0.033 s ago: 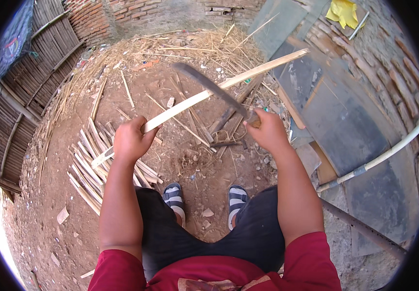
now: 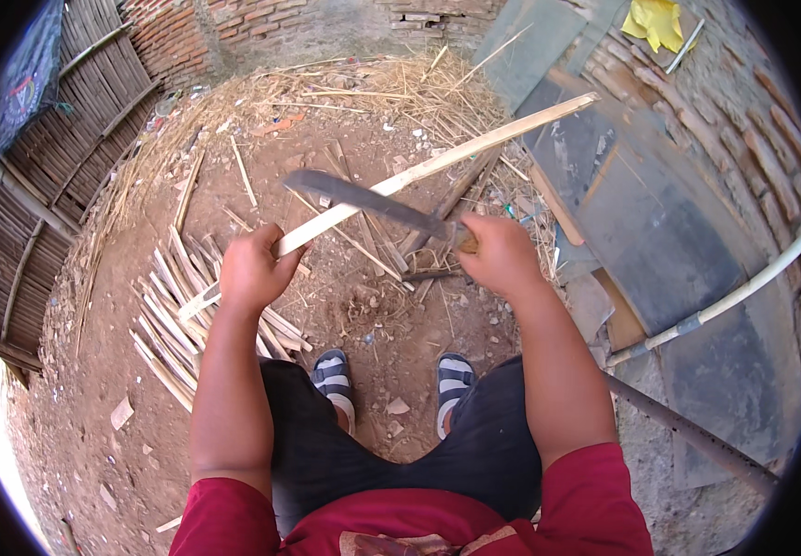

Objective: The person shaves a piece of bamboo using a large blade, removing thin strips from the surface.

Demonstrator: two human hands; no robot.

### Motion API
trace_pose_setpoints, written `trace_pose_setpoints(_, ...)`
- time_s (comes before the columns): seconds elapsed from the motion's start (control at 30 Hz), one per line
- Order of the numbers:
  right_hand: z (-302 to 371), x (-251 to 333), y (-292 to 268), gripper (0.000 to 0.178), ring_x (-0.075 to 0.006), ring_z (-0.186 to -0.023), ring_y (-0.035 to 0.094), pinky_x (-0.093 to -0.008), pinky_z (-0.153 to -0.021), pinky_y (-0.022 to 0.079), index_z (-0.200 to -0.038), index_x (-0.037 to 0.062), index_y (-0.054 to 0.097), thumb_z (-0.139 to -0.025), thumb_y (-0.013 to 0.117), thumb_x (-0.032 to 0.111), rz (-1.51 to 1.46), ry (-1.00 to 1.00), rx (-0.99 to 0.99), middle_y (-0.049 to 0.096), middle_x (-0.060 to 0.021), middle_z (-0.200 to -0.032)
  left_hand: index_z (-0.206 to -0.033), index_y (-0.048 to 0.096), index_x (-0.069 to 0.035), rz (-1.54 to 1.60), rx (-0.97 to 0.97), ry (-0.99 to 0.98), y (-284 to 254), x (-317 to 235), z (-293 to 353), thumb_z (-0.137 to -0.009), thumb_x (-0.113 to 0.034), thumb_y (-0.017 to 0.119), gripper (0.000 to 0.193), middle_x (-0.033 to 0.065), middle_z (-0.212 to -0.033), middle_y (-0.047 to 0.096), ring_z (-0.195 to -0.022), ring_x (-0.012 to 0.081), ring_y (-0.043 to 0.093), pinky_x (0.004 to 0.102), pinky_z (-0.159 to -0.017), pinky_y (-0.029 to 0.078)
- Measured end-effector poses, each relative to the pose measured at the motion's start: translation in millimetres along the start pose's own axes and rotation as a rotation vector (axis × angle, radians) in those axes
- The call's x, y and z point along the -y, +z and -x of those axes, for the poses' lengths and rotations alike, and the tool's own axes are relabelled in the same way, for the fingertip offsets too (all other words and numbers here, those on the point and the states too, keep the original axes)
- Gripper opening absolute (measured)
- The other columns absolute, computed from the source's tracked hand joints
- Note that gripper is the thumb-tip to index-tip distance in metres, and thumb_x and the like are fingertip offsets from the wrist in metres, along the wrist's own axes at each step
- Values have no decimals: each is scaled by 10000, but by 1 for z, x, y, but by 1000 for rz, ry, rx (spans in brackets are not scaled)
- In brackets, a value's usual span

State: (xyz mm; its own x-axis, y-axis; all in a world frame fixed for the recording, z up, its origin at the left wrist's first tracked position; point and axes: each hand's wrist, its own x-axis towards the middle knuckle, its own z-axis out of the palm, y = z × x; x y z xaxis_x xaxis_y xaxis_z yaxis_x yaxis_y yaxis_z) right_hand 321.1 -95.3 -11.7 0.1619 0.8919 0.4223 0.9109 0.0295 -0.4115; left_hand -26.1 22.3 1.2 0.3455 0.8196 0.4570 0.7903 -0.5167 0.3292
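A long pale bamboo strip (image 2: 475,148) slants up from lower left to upper right, with my left hand (image 2: 257,267) closed around it near its lower end. The short tail of the strip pokes out below that hand. My right hand (image 2: 498,252) grips the wooden handle of a machete (image 2: 363,199), whose dark, slightly blurred blade points to the left. In view the blade crosses over the strip just beyond my left hand; whether the two touch I cannot tell. Under and beside my left hand lies a pile of split strips (image 2: 164,320) on the ground.
Loose sticks (image 2: 377,236) and straw (image 2: 363,88) litter the dirt ahead. Dark flat panels (image 2: 669,241) and a pale pole (image 2: 725,310) lie to the right near a brick wall (image 2: 706,120). A slatted bamboo wall (image 2: 57,167) stands left. My sandalled feet (image 2: 331,375) are below.
The machete has swung left and nearer to me, its blade now lying flatter and closer to my left hand. My right hand has shifted slightly left; the strip has barely moved.
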Motion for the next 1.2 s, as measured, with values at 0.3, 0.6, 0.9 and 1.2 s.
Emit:
trace_pose_setpoints(0.3,0,-52,-14,372,-309,-724,686,-425,-681,510,-1096,0,707,-870,801,280,-69,291,-101,698,-161,-770,-794,658,-43,-53,130,-81,-7,-8,-3,-849,-475,812,461,165,-694,668,-709,392,686,492,-655,532)
trace_pose_setpoints(0.6,3,10,2,268,-410,-853,701,-511,-746,549,-967,79,687,-818,799,271,82,-170,87,726,-175,-874,-796,663,-41,-37,157,-59,-1,-10,2,-850,-488,809,473,159,-692,670,-716,388,692,484,-657,537)
trace_pose_setpoints(0.9,0,-29,-17,458,-429,-889,705,-492,-784,556,-1214,32,704,-842,794,283,-7,276,6,727,-240,-926,-780,646,-38,-40,124,-74,-8,-7,-3,-851,-486,812,483,162,-673,654,-696,397,676,491,-648,524)
trace_pose_setpoints(1.2,3,16,0,283,-417,-881,694,-517,-781,545,-1040,104,717,-819,792,263,21,-140,131,728,-174,-891,-806,673,-43,-20,118,-67,-2,-7,2,-848,-459,817,442,163,-695,672,-693,389,681,482,-649,529)
